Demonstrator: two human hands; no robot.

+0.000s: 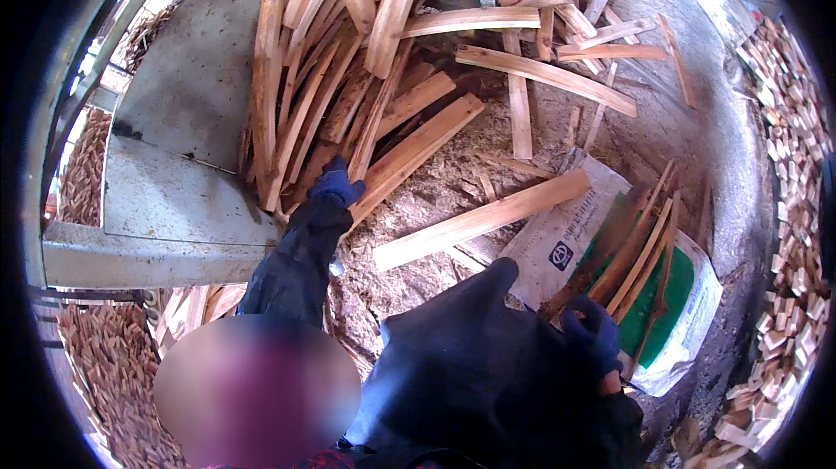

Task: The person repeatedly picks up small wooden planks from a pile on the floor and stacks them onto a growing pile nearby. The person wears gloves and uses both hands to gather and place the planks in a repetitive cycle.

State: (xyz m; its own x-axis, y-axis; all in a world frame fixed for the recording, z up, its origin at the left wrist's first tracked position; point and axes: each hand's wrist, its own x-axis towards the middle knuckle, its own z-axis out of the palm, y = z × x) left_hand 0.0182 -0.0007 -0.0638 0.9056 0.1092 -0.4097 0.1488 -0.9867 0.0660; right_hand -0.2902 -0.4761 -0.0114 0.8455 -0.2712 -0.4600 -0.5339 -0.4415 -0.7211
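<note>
"Where's the left hand (338, 184)?"

"At the lower ends of the piled slats (305, 125); I can't tell whether its fingers grip one."

"And the right hand (590, 335)?"

"Fingers curled, at the near ends of the sticks (643, 262) on the sack (688, 343); whether they hold any, I can't tell."

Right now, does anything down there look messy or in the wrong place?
A little. One flat wooden slat lies apart from the bunched slats, its right end overlapping the white-and-green sack. It looks stray because it slants alone across the littered ground.
</note>
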